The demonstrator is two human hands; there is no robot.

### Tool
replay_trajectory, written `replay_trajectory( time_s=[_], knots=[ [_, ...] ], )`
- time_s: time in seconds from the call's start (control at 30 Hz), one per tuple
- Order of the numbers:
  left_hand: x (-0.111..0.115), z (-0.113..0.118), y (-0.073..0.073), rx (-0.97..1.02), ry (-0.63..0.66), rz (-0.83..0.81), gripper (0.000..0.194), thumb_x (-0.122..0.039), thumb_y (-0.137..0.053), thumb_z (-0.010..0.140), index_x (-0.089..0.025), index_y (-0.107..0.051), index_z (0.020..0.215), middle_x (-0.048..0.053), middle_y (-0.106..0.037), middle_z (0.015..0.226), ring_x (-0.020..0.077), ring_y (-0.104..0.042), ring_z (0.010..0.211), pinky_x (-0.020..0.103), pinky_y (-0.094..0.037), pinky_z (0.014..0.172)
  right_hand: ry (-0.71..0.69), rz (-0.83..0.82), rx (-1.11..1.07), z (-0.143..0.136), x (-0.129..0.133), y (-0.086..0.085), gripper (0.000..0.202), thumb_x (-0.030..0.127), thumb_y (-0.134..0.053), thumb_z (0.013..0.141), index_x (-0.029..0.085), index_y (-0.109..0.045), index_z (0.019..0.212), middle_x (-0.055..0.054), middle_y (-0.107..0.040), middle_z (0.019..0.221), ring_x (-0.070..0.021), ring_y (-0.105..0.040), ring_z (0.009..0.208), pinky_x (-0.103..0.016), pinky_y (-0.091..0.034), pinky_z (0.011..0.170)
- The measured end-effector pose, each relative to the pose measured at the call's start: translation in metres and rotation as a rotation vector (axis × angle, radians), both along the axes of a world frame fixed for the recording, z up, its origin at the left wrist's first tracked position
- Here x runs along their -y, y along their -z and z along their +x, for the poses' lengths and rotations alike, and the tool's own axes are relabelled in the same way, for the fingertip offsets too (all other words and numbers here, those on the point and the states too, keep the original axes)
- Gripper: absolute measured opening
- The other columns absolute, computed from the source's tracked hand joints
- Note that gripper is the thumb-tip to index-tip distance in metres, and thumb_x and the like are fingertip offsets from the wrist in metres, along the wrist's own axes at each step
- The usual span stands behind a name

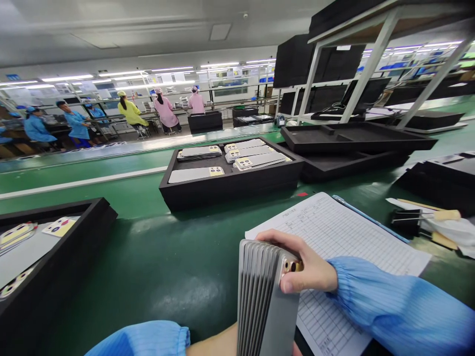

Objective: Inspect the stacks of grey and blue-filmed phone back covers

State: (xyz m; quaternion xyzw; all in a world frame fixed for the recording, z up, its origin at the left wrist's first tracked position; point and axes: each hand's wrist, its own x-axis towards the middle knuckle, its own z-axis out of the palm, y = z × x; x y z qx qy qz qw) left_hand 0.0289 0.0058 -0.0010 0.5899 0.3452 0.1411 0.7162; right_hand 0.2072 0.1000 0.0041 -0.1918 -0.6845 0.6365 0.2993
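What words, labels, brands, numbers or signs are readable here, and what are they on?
None can be read clearly.
Printed sheet: heading and table entries, too small and blurred.
Blue sign, far left background: too small.
Held stack of panels: no lettering I can make out.

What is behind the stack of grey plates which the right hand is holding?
Behind the stack, parts of the printed sheet and green table can be seen. Only a little of the left hand shows, low at the right; the stack covers the rest.
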Motion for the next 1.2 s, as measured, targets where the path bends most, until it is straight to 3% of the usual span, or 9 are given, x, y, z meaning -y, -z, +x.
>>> replay_trajectory(
  time_s=[0.13,0.33,0.47,0.57,0.8,0.97,1.2],
  knots=[
    [-0.002,-0.002,-0.002,0.034,0.038,0.054,0.053,-0.047,-0.056,0.072,-0.012,-0.057,0.112,0.013,-0.059,0.110,0.0256,-0.054,0.100,0.039,-0.041,0.090,0.031,0.020,0.015,-0.001,0.001,-0.003,0.060,0.038,-0.074,0.058,0.019,-0.050,0.110,-0.004,-0.056,0.093,-0.0183,-0.055,0.080,-0.030,-0.043,0.070],
    [-0.004,-0.007,0.002,0.118,-0.041,-0.003,0.060,-0.049,-0.063,0.065,-0.015,-0.053,0.114,0.013,-0.063,0.100,0.0251,-0.059,0.092,0.045,-0.041,0.088,0.116,-0.019,-0.065,-0.003,0.003,-0.005,0.061,0.040,-0.069,0.063,0.022,-0.045,0.116,-0.003,-0.056,0.089,-0.0169,-0.056,0.076,-0.029,-0.045,0.068],
    [-0.014,-0.010,0.010,0.284,-0.177,-0.112,0.059,-0.043,-0.065,0.066,-0.012,-0.049,0.114,0.017,-0.065,0.094,0.0281,-0.062,0.086,0.043,-0.050,0.069,0.087,-0.019,-0.109,-0.006,0.008,-0.011,0.060,0.036,-0.068,0.067,0.022,-0.041,0.119,-0.005,-0.057,0.100,-0.0202,-0.056,0.088,-0.032,-0.046,0.075],
    [-0.023,-0.013,0.012,0.304,-0.309,-0.028,0.049,-0.033,-0.067,0.067,-0.011,-0.049,0.106,0.013,-0.064,0.087,0.0231,-0.064,0.072,0.035,-0.052,0.057,0.129,0.130,-0.145,-0.006,0.012,-0.018,0.058,0.026,-0.065,0.072,0.025,-0.036,0.122,-0.005,-0.055,0.109,-0.0189,-0.055,0.097,-0.030,-0.046,0.081],
    [-0.028,-0.012,0.018,0.236,-0.416,0.122,0.043,-0.033,-0.069,0.065,-0.016,-0.044,0.096,0.004,-0.059,0.083,0.0134,-0.061,0.062,0.033,-0.050,0.065,0.220,0.531,-0.053,-0.006,0.018,-0.029,0.068,0.017,-0.067,0.070,0.023,-0.032,0.127,-0.007,-0.054,0.116,-0.0201,-0.053,0.104,-0.032,-0.041,0.092],
    [-0.028,-0.012,0.017,0.147,-0.415,0.222,0.031,-0.036,-0.066,0.067,-0.011,-0.057,0.082,0.005,-0.062,0.072,0.0146,-0.059,0.069,0.032,-0.047,0.073,0.076,0.788,0.066,-0.008,0.023,-0.029,0.028,0.018,-0.060,0.076,0.021,-0.058,0.104,-0.007,-0.058,0.111,-0.0196,-0.054,0.102,-0.029,-0.044,0.087],
    [-0.028,-0.009,0.008,0.093,-0.404,0.294,0.031,-0.042,-0.066,0.065,-0.012,-0.061,0.070,0.005,-0.062,0.073,0.0154,-0.057,0.071,0.032,-0.047,0.074,0.043,0.941,0.103,-0.011,0.025,-0.024,0.016,0.018,-0.051,0.081,0.018,-0.060,0.095,-0.008,-0.060,0.107,-0.0191,-0.052,0.104,-0.031,-0.043,0.089]
  ],
)
